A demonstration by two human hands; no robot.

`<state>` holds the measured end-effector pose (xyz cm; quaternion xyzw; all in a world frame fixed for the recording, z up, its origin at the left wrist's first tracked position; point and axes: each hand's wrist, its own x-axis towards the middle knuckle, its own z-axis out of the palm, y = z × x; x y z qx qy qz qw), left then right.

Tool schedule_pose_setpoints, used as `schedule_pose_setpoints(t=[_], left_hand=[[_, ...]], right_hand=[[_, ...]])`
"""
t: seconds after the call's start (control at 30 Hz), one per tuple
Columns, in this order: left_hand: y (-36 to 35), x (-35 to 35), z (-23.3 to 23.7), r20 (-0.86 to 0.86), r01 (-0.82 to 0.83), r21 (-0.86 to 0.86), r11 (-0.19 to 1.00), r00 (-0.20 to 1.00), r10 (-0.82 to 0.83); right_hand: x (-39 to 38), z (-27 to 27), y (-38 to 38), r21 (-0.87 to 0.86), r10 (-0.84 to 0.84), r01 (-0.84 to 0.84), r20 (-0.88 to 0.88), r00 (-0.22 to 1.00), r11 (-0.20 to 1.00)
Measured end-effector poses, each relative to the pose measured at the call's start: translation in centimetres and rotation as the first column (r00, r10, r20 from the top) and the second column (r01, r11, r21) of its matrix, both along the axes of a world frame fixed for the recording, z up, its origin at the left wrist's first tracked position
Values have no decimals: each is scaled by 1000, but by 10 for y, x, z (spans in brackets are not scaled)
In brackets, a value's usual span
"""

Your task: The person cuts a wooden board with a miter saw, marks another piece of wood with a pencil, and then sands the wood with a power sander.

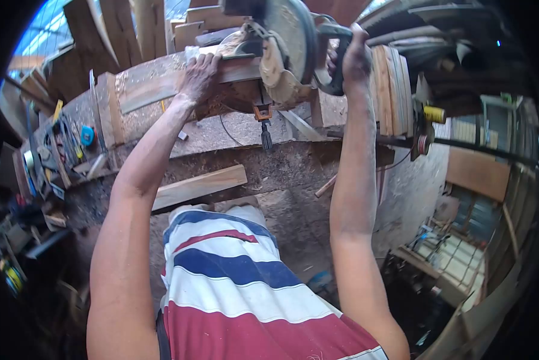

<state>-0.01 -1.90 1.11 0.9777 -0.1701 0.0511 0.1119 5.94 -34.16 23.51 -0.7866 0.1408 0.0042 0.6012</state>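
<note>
A sawdust-caked miter saw (305, 42) stands on the bench at the top middle. My right hand (357, 63) is wrapped round its black handle (334, 60). To the left of the blade guard, my left hand (200, 75) grips a wooden board (240, 72) lying across the saw base; its fingers bend over the far edge. From the front of the saw sticks out an orange and black adjusting knob (265, 135). The blade's edge and its contact with the board are hidden behind the guard.
Hand tools and a blue tape measure (87, 135) sit at the bench's left end. A loose plank (200, 187) lies below the bench edge. Boards (95, 36) lean behind, and stacked wood (391, 90) stands right of the saw, near a yellow-ended tool (434, 114).
</note>
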Motion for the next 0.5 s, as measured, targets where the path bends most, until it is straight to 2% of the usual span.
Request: schedule_pose_setpoints(t=[0.1,0.37,0.47,0.5], left_hand=[[0,-2,-10,47,-16,-10,1000,999,17],[2,4,-29,117,-7,104,995,993,-5],[1,1,-14,67,-14,10,1000,998,13],[0,0,-19,139,-19,18,1000,990,16]], right_hand=[[-22,-3,0,105,26,-18,-71,997,994],[-35,-26,-8,90,-25,26,-14,1000,996],[-43,-33,-7,125,-32,31,8,999,992],[-47,-36,-8,128,-40,38,13,999,991]])
